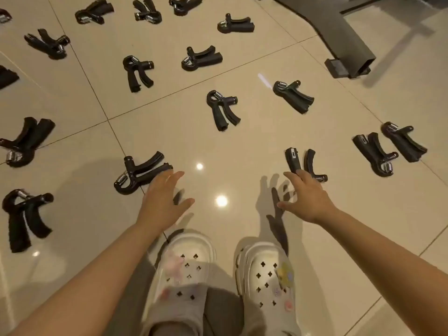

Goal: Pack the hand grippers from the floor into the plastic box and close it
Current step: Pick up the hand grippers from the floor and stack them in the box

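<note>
Several black hand grippers with metal springs lie scattered over the glossy beige tile floor. My left hand [163, 200] is spread open, its fingertips at the handle ends of one hand gripper [139, 173]. Spread just as wide, my right hand [306, 198] has its fingertips over the lower end of another hand gripper [301, 163]. Neither hand holds anything. More grippers lie in the middle [221, 109], at the right [374, 154] and at the left [20, 141]. No plastic box is in view.
My two feet in white clogs [265, 270] stand at the bottom centre. A dark metal equipment frame [339, 37] rests on the floor at the top right. Bare tile [218, 146] lies between my hands.
</note>
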Motion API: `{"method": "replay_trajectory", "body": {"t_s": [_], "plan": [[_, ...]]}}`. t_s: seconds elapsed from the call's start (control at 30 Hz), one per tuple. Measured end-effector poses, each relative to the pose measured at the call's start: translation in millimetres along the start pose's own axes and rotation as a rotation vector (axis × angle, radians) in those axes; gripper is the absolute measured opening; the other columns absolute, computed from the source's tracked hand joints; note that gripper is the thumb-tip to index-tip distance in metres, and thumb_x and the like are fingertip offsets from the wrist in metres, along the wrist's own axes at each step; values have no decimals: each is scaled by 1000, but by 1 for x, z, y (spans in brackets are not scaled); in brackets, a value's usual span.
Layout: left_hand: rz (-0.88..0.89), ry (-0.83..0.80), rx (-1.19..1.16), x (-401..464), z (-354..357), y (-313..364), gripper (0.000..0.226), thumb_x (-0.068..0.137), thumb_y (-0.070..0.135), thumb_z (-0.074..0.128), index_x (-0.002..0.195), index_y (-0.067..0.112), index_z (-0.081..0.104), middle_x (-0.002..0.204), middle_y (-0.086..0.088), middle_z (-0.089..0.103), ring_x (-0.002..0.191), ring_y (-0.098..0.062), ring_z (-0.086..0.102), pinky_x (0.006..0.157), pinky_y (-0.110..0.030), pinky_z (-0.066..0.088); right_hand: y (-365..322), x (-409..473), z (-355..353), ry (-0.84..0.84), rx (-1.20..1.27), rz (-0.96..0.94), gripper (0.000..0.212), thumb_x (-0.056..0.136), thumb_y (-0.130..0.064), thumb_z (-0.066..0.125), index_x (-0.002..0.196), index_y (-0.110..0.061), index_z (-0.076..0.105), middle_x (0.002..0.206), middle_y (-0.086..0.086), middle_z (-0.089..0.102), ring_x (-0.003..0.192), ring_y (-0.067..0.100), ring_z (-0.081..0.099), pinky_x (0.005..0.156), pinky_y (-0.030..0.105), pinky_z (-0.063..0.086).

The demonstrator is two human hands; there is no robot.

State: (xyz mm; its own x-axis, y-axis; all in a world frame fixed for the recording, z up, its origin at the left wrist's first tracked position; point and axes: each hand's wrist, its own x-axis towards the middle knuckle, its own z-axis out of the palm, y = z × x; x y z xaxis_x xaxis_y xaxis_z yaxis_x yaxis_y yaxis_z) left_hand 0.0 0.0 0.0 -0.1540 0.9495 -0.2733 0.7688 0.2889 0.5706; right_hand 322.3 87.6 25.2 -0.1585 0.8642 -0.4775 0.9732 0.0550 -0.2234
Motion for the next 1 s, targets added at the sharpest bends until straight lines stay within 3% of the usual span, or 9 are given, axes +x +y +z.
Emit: {"method": "replay_trajectory", "body": {"t_s": [0.1, 0.3, 0.4, 0.53, 0.67, 0.77, 0.9, 1.0], "plan": [[-50, 22, 109, 18, 6, -11, 76, 82, 45, 66, 145, 24, 31, 155, -5, 19, 144, -22, 9, 116, -44, 15, 17, 27, -1, 10, -142, 58, 84, 81, -45, 66, 148, -27, 19, 153, 7, 17, 135, 34, 25, 105, 48, 35], [-249, -46, 399, 45, 3, -36, 78, 86, 64, 44, 149, 34, 9, 159, -4, -5, 145, -24, -8, 113, -54, 0, 44, 53, 21, -33, 10, 293, 84, 82, -47, 64, 148, -28, 16, 154, 5, 13, 134, 36, 26, 103, 50, 36], [-321, -129, 460, 46, 9, -45, 84, 83, 72, 36, 149, 37, -2, 158, -9, -11, 145, -29, -6, 112, -55, -2, 47, 52, 36, 45, -2, 306, 78, 84, -46, 62, 147, -25, 21, 156, 4, 11, 135, 34, 29, 103, 50, 36], [-237, -103, 503, 42, 12, -44, 89, 82, 73, 36, 151, 30, 0, 158, -13, -4, 144, -35, 3, 115, -48, 3, 39, 50, 43, 121, 30, 343, 65, 89, -41, 59, 144, -21, 32, 157, 5, 14, 135, 33, 31, 102, 49, 36], [-204, -181, 574, 33, 11, -38, 87, 83, 76, 23, 150, 29, -7, 159, -7, -8, 145, -33, 1, 116, -46, 0, 23, 36, 48, 153, -22, 234, 53, 90, -35, 59, 137, -19, 42, 154, 7, 25, 127, 34, 42, 97, 47, 40], [-187, -243, 546, 19, 21, -30, 84, 87, 70, 25, 149, 28, -13, 157, -7, -15, 144, -34, -7, 117, -45, -2, 7, 17, 62, 170, -46, 84, 51, 84, -27, 67, 131, -17, 51, 150, 10, 35, 123, 34, 47, 95, 46, 42], [-129, -247, 435, -3, 32, -21, 75, 92, 62, 27, 150, 30, -7, 158, -5, -15, 144, -32, -11, 116, -43, -5, -10, -11, 78, 114, -101, -73, 53, 74, -19, 76, 125, -16, 59, 142, 13, 47, 113, 37, 56, 88, 46, 44], [-93, -275, 346, -16, 36, -19, 70, 92, 61, 24, 150, 33, -4, 158, 2, -14, 145, -27, -13, 116, -40, -6, -18, -24, 83, 86, -102, -122, 58, 75, -22, 76, 129, -19, 56, 144, 9, 45, 115, 35, 54, 90, 45, 43]]}}
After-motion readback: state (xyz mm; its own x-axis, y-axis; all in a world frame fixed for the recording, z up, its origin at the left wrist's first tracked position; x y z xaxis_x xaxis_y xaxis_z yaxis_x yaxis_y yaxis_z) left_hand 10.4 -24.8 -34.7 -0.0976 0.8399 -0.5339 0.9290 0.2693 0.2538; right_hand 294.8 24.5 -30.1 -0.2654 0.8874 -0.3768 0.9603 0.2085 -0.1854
